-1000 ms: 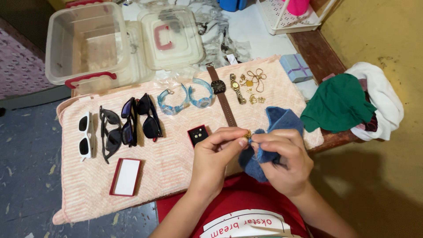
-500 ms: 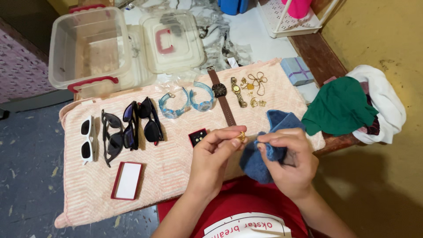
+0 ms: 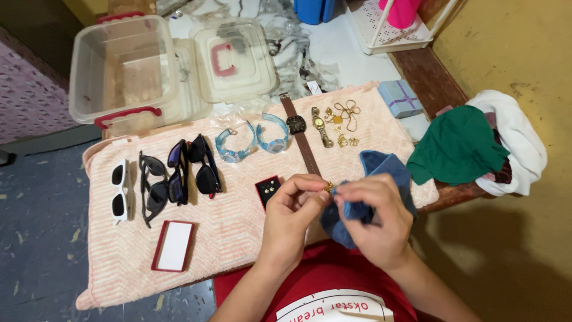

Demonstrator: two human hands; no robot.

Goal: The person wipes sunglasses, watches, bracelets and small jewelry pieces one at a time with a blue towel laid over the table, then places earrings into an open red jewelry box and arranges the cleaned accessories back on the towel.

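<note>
Left hand: the left hand (image 3: 292,209) is pinching a small gold-coloured ring-like piece of jewellery (image 3: 328,186) between thumb and fingertips; its grip is pressed together on the piece, holding it just above the near edge of the desk.
Right hand: the right hand (image 3: 375,217) is gripping a crumpled blue cloth (image 3: 381,173) and is pressing a fold of it against the gold piece; its grip is pinching the cloth, with the loose end trailing toward the far side.
Position of the gold piece: it is sitting between the two hands, touching both the left fingertips and the cloth, and is largely hidden; its exact shape cannot be told.
Reason for the hold: judging from the pose, one hand is steadying the piece while the other is bringing the cloth to bear on it.
Work surface: a pink and white striped towel (image 3: 226,226) is covering the desk, seemingly cushioning the items and keeping small ones from rolling.
Laid-out items: white-framed sunglasses (image 3: 119,191), dark sunglasses (image 3: 179,173), two translucent blue bangles (image 3: 253,140), a brown-strapped wristwatch (image 3: 298,134), a gold wristwatch (image 3: 320,126) and a cluster of gold chains and earrings (image 3: 344,122) are lying in a row, apart from one another.
Nearby: a small open red box holding stud earrings (image 3: 268,188) is lying just beside the left hand; its red lid with white lining (image 3: 173,245) is lying well apart.
Storage: a clear plastic container with red handle (image 3: 122,68) is standing open at the far side.
</note>
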